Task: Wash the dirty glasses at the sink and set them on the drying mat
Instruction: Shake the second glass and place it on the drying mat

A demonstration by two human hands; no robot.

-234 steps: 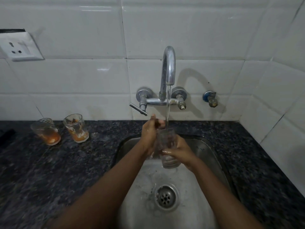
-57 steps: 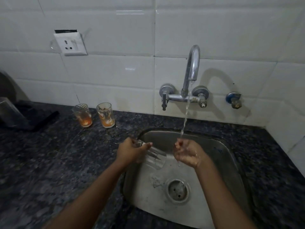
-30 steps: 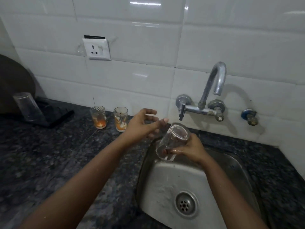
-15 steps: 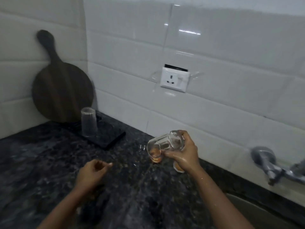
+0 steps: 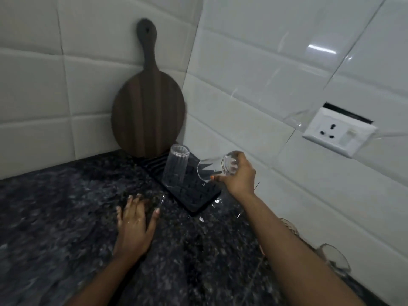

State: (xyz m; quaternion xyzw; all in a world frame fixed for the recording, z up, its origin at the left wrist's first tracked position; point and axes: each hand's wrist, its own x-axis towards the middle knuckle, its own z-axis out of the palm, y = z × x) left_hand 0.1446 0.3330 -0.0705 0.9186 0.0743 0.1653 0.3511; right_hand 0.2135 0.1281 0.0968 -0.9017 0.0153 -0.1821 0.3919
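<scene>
Right hand (image 5: 239, 177) carried glass (image 5: 213, 167) over mat (image 5: 194, 195).

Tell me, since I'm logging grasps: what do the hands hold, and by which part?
The right hand grips a clear glass around its base end, tipped sideways. The left hand holds nothing.

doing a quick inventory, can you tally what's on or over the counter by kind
clear glasses: 4 (upside-down glass on drying mat, glass in right hand, two partly hidden glasses by the wall)
drying mat: 1
wooden board: 1
total: 6
</scene>
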